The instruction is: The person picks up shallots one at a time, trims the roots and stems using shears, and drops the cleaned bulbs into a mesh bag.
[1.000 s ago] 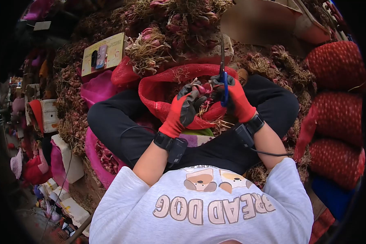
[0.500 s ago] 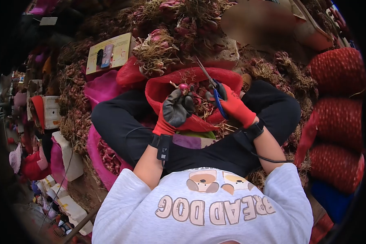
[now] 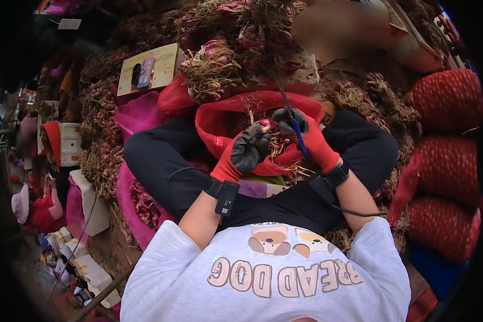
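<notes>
A red mesh bag [image 3: 212, 126] lies open between the crossed legs, with onions and dry trimmings inside. Over it, my left hand [image 3: 248, 147], in a red and black glove, has its fingers closed on a small red onion [image 3: 265, 124] with a pale, dry stem. My right hand [image 3: 308, 134], gloved alike, is wrapped round the blue handle of a pair of scissors [image 3: 298, 137]. The dark blades point up and away, and the right fingertips are close to the onion.
Bundles of dried onions [image 3: 212, 67] lie beyond the bag. A yellow box [image 3: 163, 67] bears a phone [image 3: 145, 72]. Full red mesh sacks [image 3: 445, 161] are stacked at the right. Pink mesh bags [image 3: 139, 115] lie at the left, near white foam boxes [image 3: 88, 206].
My left hand has moved right with the onion, closer to my right hand. The scissors have turned more upright, and my right fingers now reach toward the onion.
</notes>
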Tool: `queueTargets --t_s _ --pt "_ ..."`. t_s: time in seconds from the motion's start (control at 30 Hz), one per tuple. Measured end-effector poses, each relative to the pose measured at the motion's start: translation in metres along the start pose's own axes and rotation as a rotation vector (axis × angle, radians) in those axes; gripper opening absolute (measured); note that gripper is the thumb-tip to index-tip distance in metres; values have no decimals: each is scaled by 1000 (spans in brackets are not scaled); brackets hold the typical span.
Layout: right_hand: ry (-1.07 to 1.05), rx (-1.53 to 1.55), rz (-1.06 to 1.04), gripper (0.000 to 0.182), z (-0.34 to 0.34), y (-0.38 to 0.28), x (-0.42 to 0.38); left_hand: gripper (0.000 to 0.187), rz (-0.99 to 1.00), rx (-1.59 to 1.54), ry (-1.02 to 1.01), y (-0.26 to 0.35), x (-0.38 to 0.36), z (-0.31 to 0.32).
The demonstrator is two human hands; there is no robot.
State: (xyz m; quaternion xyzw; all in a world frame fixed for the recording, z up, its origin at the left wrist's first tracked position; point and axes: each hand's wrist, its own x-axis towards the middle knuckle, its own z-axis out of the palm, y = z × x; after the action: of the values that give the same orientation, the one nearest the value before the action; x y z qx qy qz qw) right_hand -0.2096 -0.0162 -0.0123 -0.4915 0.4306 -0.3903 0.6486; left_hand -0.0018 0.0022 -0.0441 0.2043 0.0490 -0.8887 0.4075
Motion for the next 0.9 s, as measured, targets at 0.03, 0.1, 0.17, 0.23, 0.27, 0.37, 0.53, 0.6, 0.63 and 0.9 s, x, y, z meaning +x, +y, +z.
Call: queueTargets --t_s 0.03,0.1,0.17,0.23,0.27,0.37,0.53,0.6,0.63,0.9 --pt "-44 -25 9 27 -1 -1 0 25 1 34 24 -5 2 3" --pt "-61 -125 -107 23 -1 12 1 25 -35 96 22 -12 7 5" --pt "-77 -195 -135 21 -5 20 0 26 -71 199 1 -16 13 -3" --pt "-88 -237 -77 20 -10 8 -3 26 -45 378 -99 -15 15 4" --pt "-107 -149 -26 22 -14 4 -4 26 -33 469 -153 -15 16 8" --pt "-92 142 105 28 -20 1 -7 27 -37 381 -53 -13 6 30" --pt "120 -479 -36 35 -13 0 -6 32 305 297 110 -4 11 10" --pt "135 -823 -165 50 -7 4 -10 32 445 418 137 2 11 8" --pt "129 -912 -154 53 -2 7 -12 31 462 419 130 5 10 7" --pt "21 -1211 9 48 0 15 -14 26 487 578 172 8 5 13"
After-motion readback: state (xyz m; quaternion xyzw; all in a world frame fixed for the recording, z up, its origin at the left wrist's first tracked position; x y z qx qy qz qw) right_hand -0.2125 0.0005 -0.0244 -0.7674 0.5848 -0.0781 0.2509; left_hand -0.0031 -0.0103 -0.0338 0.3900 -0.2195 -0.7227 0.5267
